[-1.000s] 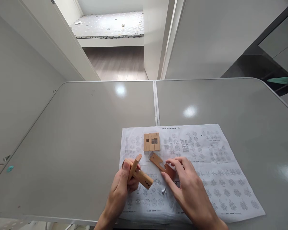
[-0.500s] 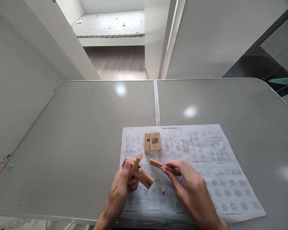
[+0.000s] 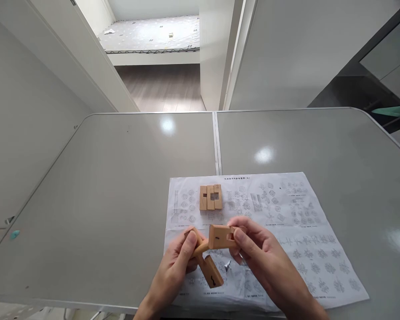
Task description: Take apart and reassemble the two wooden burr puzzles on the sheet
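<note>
My left hand (image 3: 178,262) is closed around two crossed wooden puzzle pieces (image 3: 210,270); the lower one bears a dark mark near its end. Between thumb and fingers, my right hand (image 3: 263,253) grips a notched wooden puzzle piece (image 3: 219,237), its flat, marked face turned toward me. This piece's left end meets or overlaps the tip of a piece in my left hand; whether they touch I cannot tell. Beyond both hands, three notched wooden blocks (image 3: 210,197) lie side by side on a printed sheet (image 3: 306,253).
The sheet, covered in small line diagrams, rests on a grey table (image 3: 103,213) with a central seam (image 3: 216,142). A small torn scrap (image 3: 227,266) sits on the paper. A teal bit (image 3: 15,234) is at the far left. Past the table, a doorway shows a bed (image 3: 150,35).
My right hand has turned its piece so the broad face shows and brought it left, up to the left hand's pieces. The left hand's pieces have tilted, with the marked end lower.
</note>
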`<state>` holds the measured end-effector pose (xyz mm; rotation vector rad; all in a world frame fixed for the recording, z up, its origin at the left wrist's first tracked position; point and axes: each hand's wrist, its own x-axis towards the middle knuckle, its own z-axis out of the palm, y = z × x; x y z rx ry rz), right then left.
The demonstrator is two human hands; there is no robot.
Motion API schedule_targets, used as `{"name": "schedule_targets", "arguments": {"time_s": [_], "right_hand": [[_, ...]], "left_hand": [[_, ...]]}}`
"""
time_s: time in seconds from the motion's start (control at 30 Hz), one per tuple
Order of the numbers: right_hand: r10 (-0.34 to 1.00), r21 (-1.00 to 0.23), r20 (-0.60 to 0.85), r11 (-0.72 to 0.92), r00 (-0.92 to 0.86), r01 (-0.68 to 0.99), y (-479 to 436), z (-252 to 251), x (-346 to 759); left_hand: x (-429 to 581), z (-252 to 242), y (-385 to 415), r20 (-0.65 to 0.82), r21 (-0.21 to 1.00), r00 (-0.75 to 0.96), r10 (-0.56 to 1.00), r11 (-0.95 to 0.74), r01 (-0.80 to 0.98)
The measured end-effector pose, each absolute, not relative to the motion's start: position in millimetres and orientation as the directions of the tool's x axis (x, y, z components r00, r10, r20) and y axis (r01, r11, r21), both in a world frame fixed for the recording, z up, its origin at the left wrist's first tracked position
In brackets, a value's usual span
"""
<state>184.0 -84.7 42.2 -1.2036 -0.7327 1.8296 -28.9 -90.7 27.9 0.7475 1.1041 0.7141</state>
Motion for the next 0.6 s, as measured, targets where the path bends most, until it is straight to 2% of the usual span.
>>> {"name": "schedule_targets", "arguments": {"time_s": [0.13, 0.43, 0.6], "right_hand": [[0.838, -0.812, -0.439, -0.525, -0.325, -0.255, -80, 46, 182], [0.790, -0.826, -0.425, -0.538, -0.442, -0.167, -75, 48, 187], [0.768, -0.815, -0.436, -0.558, -0.468, -0.156, -74, 47, 188]], "left_hand": [[-26, 31, -90, -0.537, 0.806, 0.266, 0.801, 0.580, -0.117], [-28, 39, -86, -0.546, 0.826, 0.302, 0.781, 0.562, 0.040], [-31, 38, -86, -0.575, 0.808, 0.309, 0.758, 0.586, 0.066]]}}
